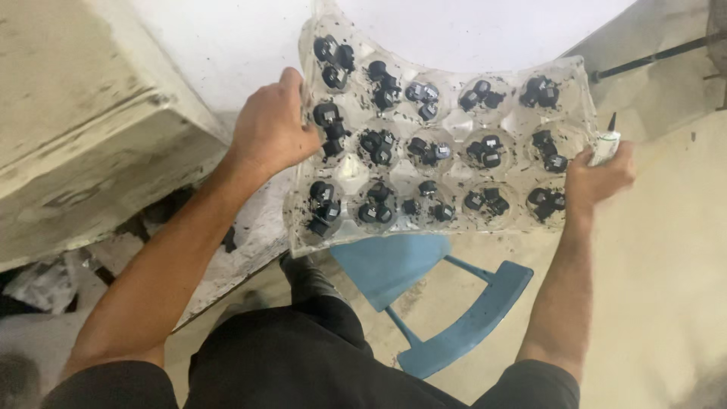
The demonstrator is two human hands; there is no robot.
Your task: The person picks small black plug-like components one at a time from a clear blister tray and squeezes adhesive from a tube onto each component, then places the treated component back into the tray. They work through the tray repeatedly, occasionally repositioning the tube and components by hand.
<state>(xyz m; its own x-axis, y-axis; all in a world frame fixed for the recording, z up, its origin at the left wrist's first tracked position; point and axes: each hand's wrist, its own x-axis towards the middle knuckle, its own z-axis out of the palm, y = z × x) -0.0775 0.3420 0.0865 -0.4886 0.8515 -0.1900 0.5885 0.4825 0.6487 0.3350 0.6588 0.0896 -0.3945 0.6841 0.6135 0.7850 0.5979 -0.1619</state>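
A blue stool is seen below; above it a clear tray of small black parts is held up, its left edge gripped by the left hand; its right edge is pinched by the right hand, curled also round a white tube.

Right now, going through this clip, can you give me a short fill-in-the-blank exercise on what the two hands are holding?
1. Both hands hold a clear plastic tray whose round wells hold small ____ parts.
2. The left hand grips the tray's ____ edge.
3. The right hand also pinches a small white ____ with a dark tip.
4. Below the tray stands a ____ stool.

Missing words: black; left; tube; blue
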